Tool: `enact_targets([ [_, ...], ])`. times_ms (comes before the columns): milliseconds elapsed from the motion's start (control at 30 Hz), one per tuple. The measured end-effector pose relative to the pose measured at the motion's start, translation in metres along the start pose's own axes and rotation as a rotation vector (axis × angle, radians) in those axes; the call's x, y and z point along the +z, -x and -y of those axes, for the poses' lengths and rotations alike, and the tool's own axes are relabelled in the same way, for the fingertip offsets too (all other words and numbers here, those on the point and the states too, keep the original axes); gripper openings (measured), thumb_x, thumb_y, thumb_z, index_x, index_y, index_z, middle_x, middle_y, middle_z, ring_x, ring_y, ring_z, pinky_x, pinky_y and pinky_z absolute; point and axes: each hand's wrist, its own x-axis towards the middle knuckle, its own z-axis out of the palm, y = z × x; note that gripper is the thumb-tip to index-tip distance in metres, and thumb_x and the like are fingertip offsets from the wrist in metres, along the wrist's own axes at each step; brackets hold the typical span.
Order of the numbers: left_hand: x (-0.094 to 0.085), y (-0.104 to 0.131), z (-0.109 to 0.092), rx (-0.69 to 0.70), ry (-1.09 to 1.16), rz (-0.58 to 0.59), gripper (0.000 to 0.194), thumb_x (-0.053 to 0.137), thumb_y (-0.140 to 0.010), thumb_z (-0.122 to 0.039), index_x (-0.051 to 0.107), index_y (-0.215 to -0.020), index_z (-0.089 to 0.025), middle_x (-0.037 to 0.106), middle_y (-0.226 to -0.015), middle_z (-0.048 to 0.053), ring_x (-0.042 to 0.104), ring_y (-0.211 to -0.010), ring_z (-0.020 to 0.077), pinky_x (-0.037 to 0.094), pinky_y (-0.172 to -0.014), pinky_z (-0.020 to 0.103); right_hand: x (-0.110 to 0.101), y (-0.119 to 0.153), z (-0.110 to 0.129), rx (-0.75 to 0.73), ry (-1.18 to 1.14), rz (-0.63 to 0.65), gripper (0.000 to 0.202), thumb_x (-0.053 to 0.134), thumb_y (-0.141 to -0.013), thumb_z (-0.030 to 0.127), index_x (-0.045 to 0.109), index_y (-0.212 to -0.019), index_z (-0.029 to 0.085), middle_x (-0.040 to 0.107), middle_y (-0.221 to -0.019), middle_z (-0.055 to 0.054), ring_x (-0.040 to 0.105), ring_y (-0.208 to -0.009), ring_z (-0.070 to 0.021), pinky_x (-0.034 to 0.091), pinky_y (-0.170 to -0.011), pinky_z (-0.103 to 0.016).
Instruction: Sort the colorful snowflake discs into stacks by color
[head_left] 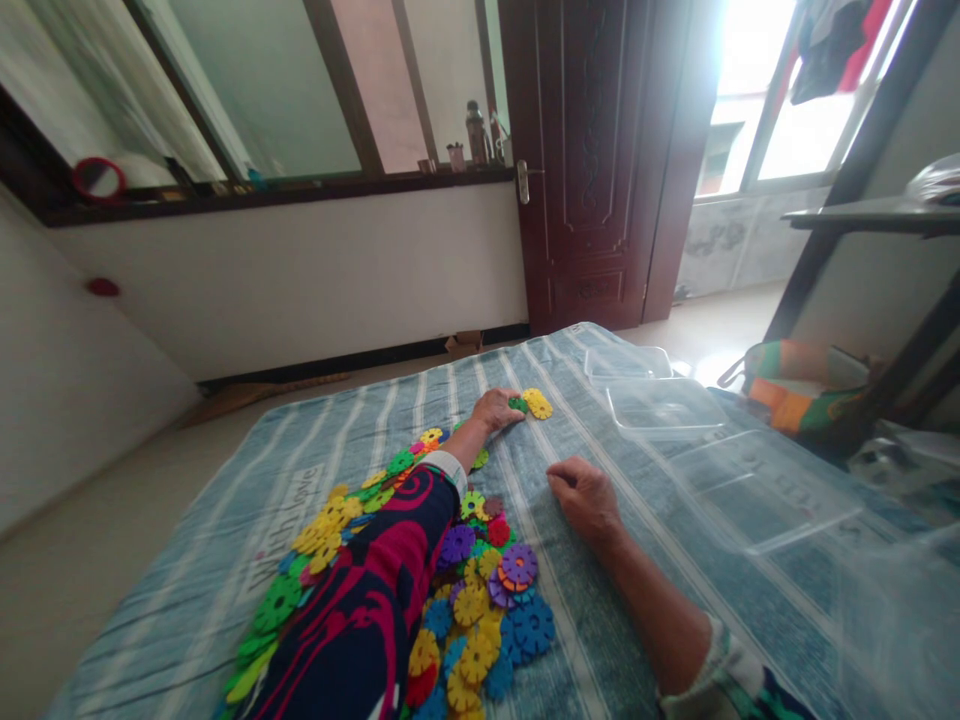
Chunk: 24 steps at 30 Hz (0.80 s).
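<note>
My left hand (496, 410) reaches across the striped bedspread (390, 410), its fingers closed on a green notched disc (517, 404). Right beside that disc lie yellow discs (538, 403). My right hand (583, 492) rests nearer to me on the bedspread, fingers curled together, with nothing visible in them. Under and around my left forearm spreads a heap of plastic discs in many colours, with purple (519, 566), blue (531, 626), yellow (471, 604) and green (277, 603) ones showing. The forearm hides part of the heap.
Clear plastic containers or lids (664, 408) lie along the bed's right side, with a larger one (765, 490) nearer to me. A colourful bag (806, 385) stands beyond the right edge. A dark red door (592, 150) and a wall are behind the bed.
</note>
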Motion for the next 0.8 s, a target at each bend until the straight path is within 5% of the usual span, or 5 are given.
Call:
enact_targets([
  [800, -0.0022, 0.0052, -0.0044, 0.018, -0.094, 0.036, 0.037, 0.056, -0.087, -0.041, 0.059, -0.114, -0.015, 0.062, -0.116, 0.007, 0.06, -0.104, 0.0221, 0.048, -0.09, 0.043, -0.002, 0.0007, 0.0023, 0.008, -0.001, -0.004, 0.02, 0.052, -0.077, 0.028, 0.071, -0.075, 0.024, 0.066, -0.079, 0.0, 0.059, -0.073, -0.0141, 0.044, -0.072, -0.024],
])
